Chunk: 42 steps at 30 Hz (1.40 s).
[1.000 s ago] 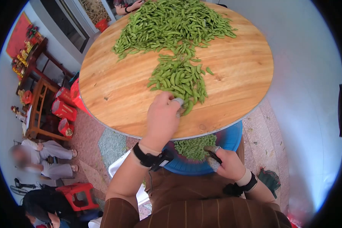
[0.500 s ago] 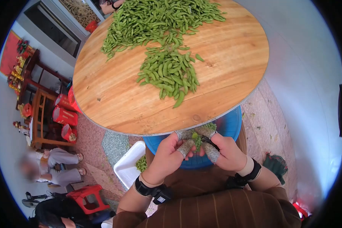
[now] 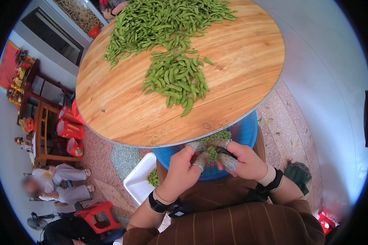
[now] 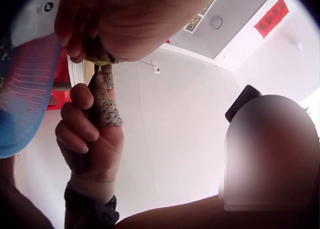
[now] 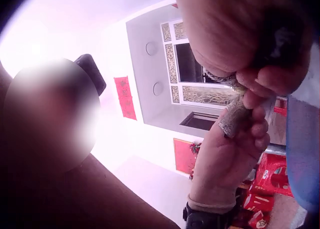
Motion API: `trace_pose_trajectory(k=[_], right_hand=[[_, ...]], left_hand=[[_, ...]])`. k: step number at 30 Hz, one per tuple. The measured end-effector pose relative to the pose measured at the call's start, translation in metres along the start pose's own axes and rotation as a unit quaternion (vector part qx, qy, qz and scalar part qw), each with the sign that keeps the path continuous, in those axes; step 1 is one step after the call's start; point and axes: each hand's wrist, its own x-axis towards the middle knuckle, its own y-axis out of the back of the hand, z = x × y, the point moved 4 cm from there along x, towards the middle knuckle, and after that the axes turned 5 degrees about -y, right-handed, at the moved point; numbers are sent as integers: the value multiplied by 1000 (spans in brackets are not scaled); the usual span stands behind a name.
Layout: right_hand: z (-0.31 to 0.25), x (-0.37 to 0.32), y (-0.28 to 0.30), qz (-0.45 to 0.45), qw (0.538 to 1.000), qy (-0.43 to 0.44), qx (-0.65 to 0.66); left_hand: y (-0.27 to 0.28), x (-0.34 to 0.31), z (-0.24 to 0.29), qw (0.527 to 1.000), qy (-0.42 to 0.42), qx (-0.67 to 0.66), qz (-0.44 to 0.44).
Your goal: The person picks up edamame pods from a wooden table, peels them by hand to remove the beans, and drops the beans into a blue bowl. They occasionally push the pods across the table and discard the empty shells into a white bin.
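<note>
My left hand (image 3: 181, 164) and right hand (image 3: 250, 162) meet fingertip to fingertip over a blue basin (image 3: 163, 156) below the table edge. Grey cloth wraps cover thumbs and forefingers of both. The left hand pinches a soybean pod, mostly hidden; a yellowish-green bit (image 4: 101, 57) shows between the fingertips in the left wrist view. In the right hand's grip is a small dark tool (image 3: 225, 151), its kind hidden by the fingers. Green shelled beans (image 3: 222, 135) show in the basin. On the round wooden table (image 3: 241, 81) lies a small heap of pods (image 3: 175, 77).
A larger pod pile (image 3: 159, 24) covers the table's far side, where another person's hand (image 3: 117, 8) shows. A white tray (image 3: 140, 179) with green pods stands at floor left. A dark green net bag (image 3: 297, 176) lies at right. Red stool (image 3: 98, 216) and seated person (image 3: 69, 185) at left.
The left hand has left the pod heap on the table and come down to the right hand over the basin. Over the last half second, both hands have stayed together there.
</note>
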Motion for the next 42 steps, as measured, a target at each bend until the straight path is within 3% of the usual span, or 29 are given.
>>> trace_pose_trajectory(k=[1, 3, 4, 5, 6, 7, 8, 9, 12, 13, 14, 15, 16, 17, 18, 19, 21, 22, 24, 28, 31, 33, 37, 38, 39, 40, 42], right_hand=[[1, 1, 0, -16, 1000, -11, 24], [4, 2, 1, -33, 998, -23, 48], [7, 3, -1, -74, 988, -49, 129], [10, 3, -3, -114, 968, -76, 210], [12, 2, -3, -114, 968, -77, 210], [16, 1, -7, -147, 923, -121, 335], [19, -1, -11, -177, 858, -163, 453], [22, 0, -11, -178, 857, -166, 453], [25, 5, -12, -183, 844, -167, 476], [27, 10, -12, -135, 870, -177, 439], [30, 12, -12, -85, 891, -188, 404], [30, 12, -15, -83, 890, -188, 408], [30, 12, -16, -66, 914, -189, 353], [31, 13, -16, -51, 935, -188, 296], [31, 13, -16, -51, 935, -188, 297], [31, 14, -16, -55, 945, -181, 266], [29, 14, -18, -58, 955, -172, 236], [27, 13, -18, -50, 956, -177, 230], [25, 13, -19, -39, 957, -180, 226], [24, 13, -18, -8, 961, -178, 212], [28, 15, -18, -7, 967, -153, 204], [32, 17, -18, -7, 970, -139, 202], [39, 19, -17, -15, 983, -111, 148], [40, 18, -16, -28, 984, -100, 147], [41, 16, -15, -28, 983, -101, 148], [40, 13, -14, -54, 973, -102, 202], [41, 11, -12, -81, 958, -105, 255]], left_hand=[[1, 0, 1, 1000, 1, 0, 1], [0, -1, 0, 978, 88, -189, -28], [2, 0, -1, 978, 89, -189, -28], [1, -1, -5, 948, 135, -280, -59], [-2, -2, -9, 908, 180, -368, -90], [-3, -2, -12, 907, 181, -369, -89], [-6, -2, -12, 868, 184, -447, -112], [-9, -3, -14, 823, 184, -521, -133], [-9, -3, -33, 863, 147, -474, -97], [-12, -3, -34, 863, 147, -473, -99], [-11, -5, -38, 940, 125, -314, -48], [-7, -6, -38, 985, 97, -145, 4], [-7, -8, -37, 985, 98, -145, 3], [-2, -9, -32, 998, 46, 4, 31], [2, -9, -25, 987, -6, 153, 58], [4, -8, -25, 986, -6, 154, 57], [2, -8, -10, 885, -188, 424, 37], [2, -7, -8, 885, -189, 425, 36], [-4, -8, 0, 829, -269, 488, 51], [-9, -10, -2, 805, -290, 513, 66], [-7, -10, -1, 837, -284, 458, 92], [-3, -5, -9, 927, -183, 318, 73], [1, -2, -18, 949, -141, 275, 60], [4, 0, -31, 998, 29, 39, 51], [0, -4, -43, 959, 196, -200, 37], [3, -5, -45, 959, 198, -199, 37], [-1, -9, -48, 868, 242, -431, -42]])
